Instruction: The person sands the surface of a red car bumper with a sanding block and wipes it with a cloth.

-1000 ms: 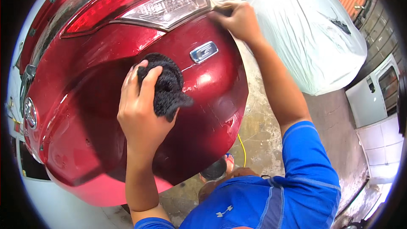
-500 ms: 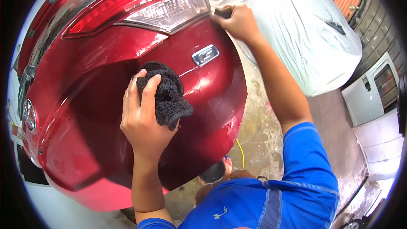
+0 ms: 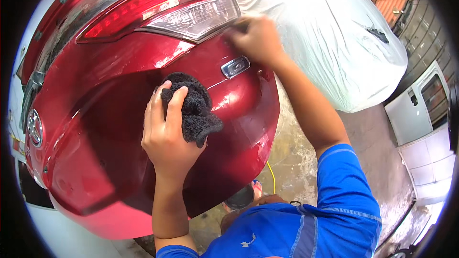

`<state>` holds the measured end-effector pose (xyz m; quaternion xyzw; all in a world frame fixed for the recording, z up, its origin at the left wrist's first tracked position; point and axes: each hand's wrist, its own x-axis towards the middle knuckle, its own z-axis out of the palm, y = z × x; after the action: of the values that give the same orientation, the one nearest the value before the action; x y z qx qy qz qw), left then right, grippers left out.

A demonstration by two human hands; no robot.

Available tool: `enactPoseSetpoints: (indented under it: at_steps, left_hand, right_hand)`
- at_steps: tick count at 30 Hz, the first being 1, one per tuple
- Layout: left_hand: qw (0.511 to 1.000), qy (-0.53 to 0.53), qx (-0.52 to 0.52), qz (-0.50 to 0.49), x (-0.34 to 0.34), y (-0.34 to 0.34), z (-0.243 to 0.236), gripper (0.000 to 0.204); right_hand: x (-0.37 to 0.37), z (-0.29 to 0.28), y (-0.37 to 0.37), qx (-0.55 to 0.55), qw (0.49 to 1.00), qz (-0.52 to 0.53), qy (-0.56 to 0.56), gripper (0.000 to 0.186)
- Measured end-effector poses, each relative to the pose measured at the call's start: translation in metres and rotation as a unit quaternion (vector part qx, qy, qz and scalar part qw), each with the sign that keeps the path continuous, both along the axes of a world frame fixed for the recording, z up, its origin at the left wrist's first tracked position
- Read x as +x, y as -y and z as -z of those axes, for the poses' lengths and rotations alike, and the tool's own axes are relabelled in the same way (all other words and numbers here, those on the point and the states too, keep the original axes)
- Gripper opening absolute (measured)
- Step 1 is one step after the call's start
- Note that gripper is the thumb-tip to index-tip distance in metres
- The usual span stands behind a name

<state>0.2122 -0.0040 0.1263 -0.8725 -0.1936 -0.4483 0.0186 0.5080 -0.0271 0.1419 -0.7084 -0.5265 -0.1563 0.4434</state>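
Note:
A red car's rear end (image 3: 119,91) fills the left and middle of the view. My left hand (image 3: 168,126) is wrapped round a bunched black fluffy cloth (image 3: 193,114) over the dark shaded part of the panel. My right hand (image 3: 262,40), smeared by motion, grips a small dark pad (image 3: 240,26) against the bodywork, just right of the tail light's clear lens (image 3: 196,19). Below that hand sits a chrome badge (image 3: 235,67). The red tail light (image 3: 129,19) runs along the upper left. The pad's underside is hidden.
A large car-shaped bulk under a pale cover (image 3: 330,43) stands beyond my right arm. A loose white vehicle door (image 3: 420,100) leans at the far right. On the concrete floor (image 3: 299,162) lie a yellow cable (image 3: 272,177) and, near my foot, a black round container (image 3: 240,197).
My right hand has moved slightly left and down along the panel beside the tail light. My left hand with the black cloth has barely shifted as the view moved a little.

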Motion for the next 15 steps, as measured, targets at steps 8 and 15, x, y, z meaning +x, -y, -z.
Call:
enactPoseSetpoints:
  at_steps: [8,15]
  left_hand:
    - [1.0,-0.002,-0.012,0.003,0.001,0.002,0.001,0.07]
    - [1.0,0.003,0.003,-0.018,0.0,0.002,0.001,0.07]
  right_hand:
    - [-0.005,0.001,0.003,0.007,1.0,-0.008,0.009,0.032]
    - [-0.004,-0.021,0.011,-0.073,0.997,-0.002,-0.023,0.025]
